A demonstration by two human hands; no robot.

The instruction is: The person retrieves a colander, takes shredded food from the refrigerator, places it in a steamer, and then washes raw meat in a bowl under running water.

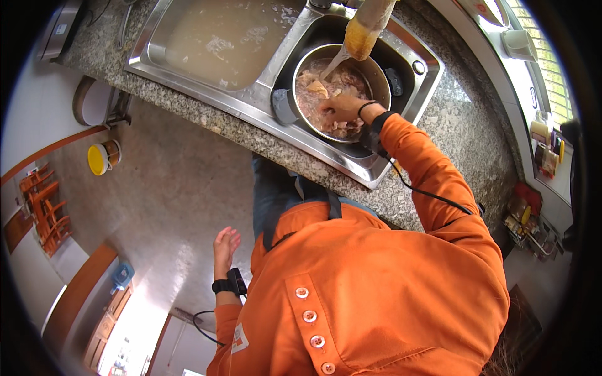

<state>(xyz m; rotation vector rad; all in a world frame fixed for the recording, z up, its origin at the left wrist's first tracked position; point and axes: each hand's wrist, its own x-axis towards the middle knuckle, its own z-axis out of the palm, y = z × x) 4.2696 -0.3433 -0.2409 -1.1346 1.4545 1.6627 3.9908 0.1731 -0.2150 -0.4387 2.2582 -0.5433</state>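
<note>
My right hand (345,107) is down in a metal pot (380,77), its fingers partly sunk among pieces of what looks like raw meat (348,80) in liquid. Whether the fingers grip a piece is hidden. Water (336,62) runs into the pot from a faucet (369,28) with a yellowish sleeve around its spout. The pot stands in the right basin of a stainless steel double sink (254,101). My left hand (226,242) hangs over the floor at my side, holding nothing, with its fingers loosely bent.
Cloudy water (207,42) with foam fills the left basin. A speckled granite counter (470,136) surrounds the sink, its front edge against my body. A yellow-ended bucket (101,158) is on the floor at left. Cables run from both wrists. A white mug (518,45) stands by the window.
</note>
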